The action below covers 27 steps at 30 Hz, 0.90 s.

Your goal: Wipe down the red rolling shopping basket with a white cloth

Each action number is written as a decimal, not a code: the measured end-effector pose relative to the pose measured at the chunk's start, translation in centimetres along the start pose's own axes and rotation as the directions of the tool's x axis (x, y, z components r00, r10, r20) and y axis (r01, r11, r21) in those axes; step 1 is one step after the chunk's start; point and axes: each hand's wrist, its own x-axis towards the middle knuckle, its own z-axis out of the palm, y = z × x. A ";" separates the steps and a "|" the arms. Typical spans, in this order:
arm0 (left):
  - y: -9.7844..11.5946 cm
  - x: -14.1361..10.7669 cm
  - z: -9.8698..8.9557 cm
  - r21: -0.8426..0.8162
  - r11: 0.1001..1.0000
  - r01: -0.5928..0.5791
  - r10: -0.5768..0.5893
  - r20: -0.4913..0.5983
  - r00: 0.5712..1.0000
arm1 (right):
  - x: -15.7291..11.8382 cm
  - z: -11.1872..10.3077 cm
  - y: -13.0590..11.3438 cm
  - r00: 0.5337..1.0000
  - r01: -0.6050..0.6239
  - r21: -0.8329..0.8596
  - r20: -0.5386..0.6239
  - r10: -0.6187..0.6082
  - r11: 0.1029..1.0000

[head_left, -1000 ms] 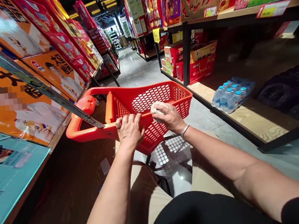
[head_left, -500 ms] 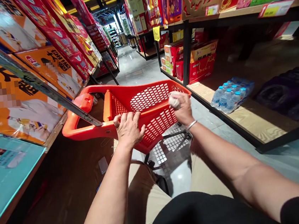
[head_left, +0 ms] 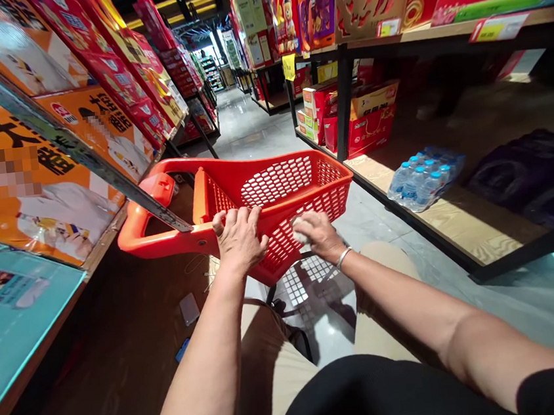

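Observation:
An orange-red shopping cart (head_left: 286, 203) with perforated sides stands crosswise in front of me. My left hand (head_left: 241, 237) rests on its near rim, fingers hooked over the edge. My right hand (head_left: 320, 232) is closed round a whitish cloth (head_left: 301, 229), which lies against the cart's near side wall, below the rim. A light bracelet is on the right wrist. The cart's basket shows nothing inside. A metal bar (head_left: 120, 181) slants down from the upper left and ends at the cart's rim near the handle.
Stacked orange boxes (head_left: 1, 177) and a teal box (head_left: 15, 314) line the left shelf. On the right, a low wooden shelf (head_left: 487, 231) holds a pack of water bottles (head_left: 420, 179) and red gift boxes (head_left: 372, 125). An aisle floor (head_left: 243, 122) runs back between shelves.
My right hand has moved left and down with the cloth, from the far right of the cart's near rim to its side wall. My left hand has stayed on the rim.

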 end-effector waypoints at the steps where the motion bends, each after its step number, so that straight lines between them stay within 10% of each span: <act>1: 0.0 0.0 0.0 -0.001 1.000 0.001 -0.001 0.001 1.000 | 0.8 -1.1 0.7 0.994 -0.057 -0.021 -0.090 0.055 0.998; 5: 0.0 0.1 0.0 -0.012 1.000 -0.001 0.001 0.010 1.000 | 2.6 -2.5 1.9 0.928 -0.210 -0.034 -0.323 0.188 0.977; 13: -1.0 0.7 0.2 -0.026 1.000 -0.012 0.013 0.040 0.999 | -3.5 3.8 -1.9 0.974 -0.176 0.115 0.165 0.156 0.978; 22: -0.9 0.9 0.4 -0.060 0.998 0.011 -0.008 0.036 0.999 | 2.9 -4.0 4.4 0.831 -0.439 0.030 -0.367 0.419 0.898; 27: -1.2 1.1 0.8 -0.050 0.999 -0.005 0.007 0.043 0.999 | -0.9 0.1 2.5 0.897 -0.438 0.020 -0.056 0.439 0.899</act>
